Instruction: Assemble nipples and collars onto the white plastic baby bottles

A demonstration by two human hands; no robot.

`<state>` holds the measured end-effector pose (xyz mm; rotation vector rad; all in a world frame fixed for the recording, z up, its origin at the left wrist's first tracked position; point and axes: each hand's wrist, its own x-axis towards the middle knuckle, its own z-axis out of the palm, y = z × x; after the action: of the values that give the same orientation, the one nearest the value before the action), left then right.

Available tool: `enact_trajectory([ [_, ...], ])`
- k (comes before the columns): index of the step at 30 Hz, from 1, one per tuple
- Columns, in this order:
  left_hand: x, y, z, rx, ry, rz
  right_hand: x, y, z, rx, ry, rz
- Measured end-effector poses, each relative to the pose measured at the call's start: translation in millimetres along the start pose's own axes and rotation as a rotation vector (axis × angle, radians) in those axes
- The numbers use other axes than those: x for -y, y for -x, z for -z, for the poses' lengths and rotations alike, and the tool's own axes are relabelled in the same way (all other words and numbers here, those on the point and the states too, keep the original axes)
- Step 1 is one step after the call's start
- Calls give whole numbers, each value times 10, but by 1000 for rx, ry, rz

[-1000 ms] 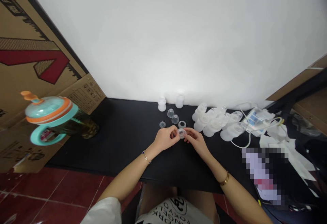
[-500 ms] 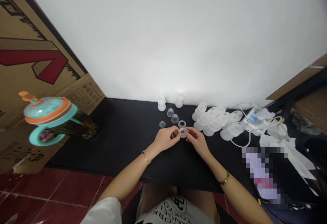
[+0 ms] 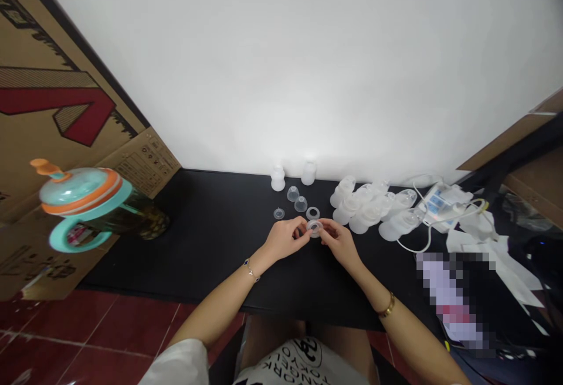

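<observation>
Between my fingertips is a white translucent ring, like a bottle collar, with a clear piece in its middle. My left hand grips its left side, and my right hand grips its right side. Just beyond it a second ring lies on the black table. Two clear dome caps sit to the upper left of that ring. A clear bottle nipple lies left of them. Two small white bottles stand near the wall.
Several assembled white bottles with clear caps are grouped to the right. Beyond them are a white device with a cable, white papers and a blurred phone-like screen. A large turquoise-lidded jug and a cardboard box stand left.
Both hands stay in nearly the same place on the ring, with only slight finger movement. The objects on the table have not moved.
</observation>
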<state>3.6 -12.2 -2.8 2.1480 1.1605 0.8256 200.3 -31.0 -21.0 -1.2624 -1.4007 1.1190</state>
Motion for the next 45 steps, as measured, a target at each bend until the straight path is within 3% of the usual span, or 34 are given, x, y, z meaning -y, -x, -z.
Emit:
enact_trajectory([
  [45,-7,16,-29,-16,66,7,25,11,14,-24,122,53],
])
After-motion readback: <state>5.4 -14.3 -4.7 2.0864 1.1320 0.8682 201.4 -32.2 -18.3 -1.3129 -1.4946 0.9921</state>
